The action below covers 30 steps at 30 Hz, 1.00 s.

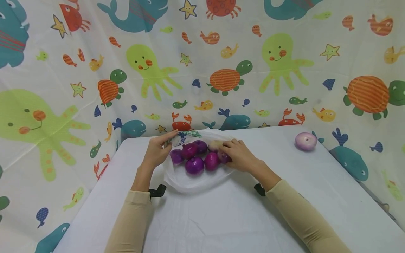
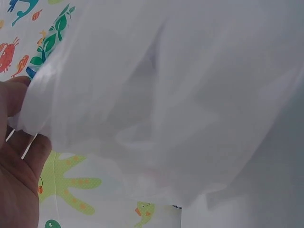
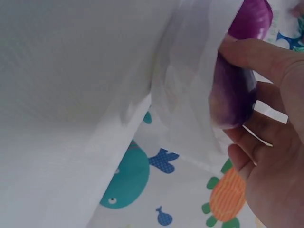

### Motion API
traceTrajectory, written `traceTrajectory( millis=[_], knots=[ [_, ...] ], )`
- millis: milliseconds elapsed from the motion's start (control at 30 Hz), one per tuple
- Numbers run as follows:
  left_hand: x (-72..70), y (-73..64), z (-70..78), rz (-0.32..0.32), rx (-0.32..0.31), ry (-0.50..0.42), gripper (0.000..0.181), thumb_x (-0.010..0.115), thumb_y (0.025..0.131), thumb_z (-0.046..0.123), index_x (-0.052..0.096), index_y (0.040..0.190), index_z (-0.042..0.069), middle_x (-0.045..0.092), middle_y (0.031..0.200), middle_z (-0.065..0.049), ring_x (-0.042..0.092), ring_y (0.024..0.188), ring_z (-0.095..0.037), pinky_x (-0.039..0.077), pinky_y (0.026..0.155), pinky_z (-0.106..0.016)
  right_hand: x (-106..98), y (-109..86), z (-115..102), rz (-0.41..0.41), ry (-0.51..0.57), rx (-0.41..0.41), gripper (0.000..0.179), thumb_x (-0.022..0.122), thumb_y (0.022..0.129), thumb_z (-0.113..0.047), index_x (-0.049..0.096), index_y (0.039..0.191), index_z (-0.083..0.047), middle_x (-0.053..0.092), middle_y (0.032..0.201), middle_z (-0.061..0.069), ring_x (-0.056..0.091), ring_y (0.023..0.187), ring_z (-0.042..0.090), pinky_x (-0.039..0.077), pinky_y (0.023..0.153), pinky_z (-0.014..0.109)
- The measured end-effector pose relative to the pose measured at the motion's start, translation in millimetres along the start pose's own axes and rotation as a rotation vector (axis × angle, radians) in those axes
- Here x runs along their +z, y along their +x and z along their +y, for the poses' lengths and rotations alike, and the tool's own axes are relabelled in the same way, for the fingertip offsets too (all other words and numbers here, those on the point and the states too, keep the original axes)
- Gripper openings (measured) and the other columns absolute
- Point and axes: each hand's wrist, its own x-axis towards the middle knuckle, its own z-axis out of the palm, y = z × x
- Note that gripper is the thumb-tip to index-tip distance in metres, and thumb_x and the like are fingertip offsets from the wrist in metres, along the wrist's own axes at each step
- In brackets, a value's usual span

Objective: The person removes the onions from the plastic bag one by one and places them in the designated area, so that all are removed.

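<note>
A thin white plastic bag lies with its mouth spread wide on the table, with several purple onions and a paler round one inside. My left hand pinches the bag's left rim between thumb and fingers. At the right side of the bag, my right hand grips a dark purple onion. In the right wrist view, part of that onion is hidden behind the bag's edge.
A pale pink-purple onion sits apart near the table's far right corner. White cloth covers the table. Behind and beside it hangs a curtain printed with sea animals.
</note>
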Motion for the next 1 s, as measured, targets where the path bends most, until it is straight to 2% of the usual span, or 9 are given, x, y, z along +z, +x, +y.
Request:
traceTrajectory(
  millis=[200,500,700,867,1000],
  knots=[
    [0.2,-0.4,-0.6,-0.003,0.0,-0.002,0.051,0.058,0.092,-0.013,0.07,0.136,0.011,0.068,0.14,-0.006,0.062,0.1,-0.022,0.044,0.071,-0.015,-7.0,1.1,0.6,-0.037,0.15,0.042,0.066,0.088,0.082,-0.028,0.064,0.141,-0.012,0.062,0.143,0.011,0.052,0.127,0.032,0.041,0.106,0.055],
    [-0.1,0.0,0.2,0.0,0.008,-0.009,0.051,0.058,0.092,-0.013,0.07,0.135,0.009,0.069,0.139,-0.007,0.063,0.101,-0.023,0.044,0.071,-0.014,-27.9,1.1,-0.3,0.021,0.317,0.072,0.072,0.087,0.083,-0.032,0.06,0.147,-0.011,0.059,0.149,0.012,0.049,0.137,0.034,0.04,0.114,0.058],
    [-0.3,0.6,-0.4,0.005,0.011,-0.009,0.051,0.058,0.091,-0.014,0.071,0.135,0.009,0.069,0.138,-0.007,0.061,0.098,-0.021,0.043,0.071,-0.015,-38.7,-1.4,3.2,0.117,0.419,0.088,0.073,0.089,0.083,-0.03,0.059,0.147,-0.014,0.057,0.15,0.009,0.047,0.14,0.031,0.045,0.113,0.056],
    [-0.5,-0.4,-0.6,0.004,0.011,-0.005,0.051,0.058,0.091,-0.013,0.07,0.135,0.009,0.07,0.138,-0.007,0.061,0.097,-0.021,0.044,0.071,-0.015,-44.2,-2.5,5.9,0.213,0.438,0.063,0.072,0.09,0.082,-0.026,0.059,0.145,-0.012,0.06,0.146,0.009,0.05,0.137,0.03,0.05,0.109,0.053],
    [-0.5,-0.3,-0.7,0.005,0.013,0.0,0.051,0.058,0.091,-0.013,0.071,0.135,0.009,0.07,0.138,-0.007,0.061,0.097,-0.021,0.044,0.072,-0.014,-46.8,-3.5,7.0,0.238,0.448,0.066,0.072,0.091,0.081,-0.022,0.06,0.145,-0.012,0.06,0.146,0.009,0.05,0.137,0.03,0.051,0.108,0.053]
  ],
)
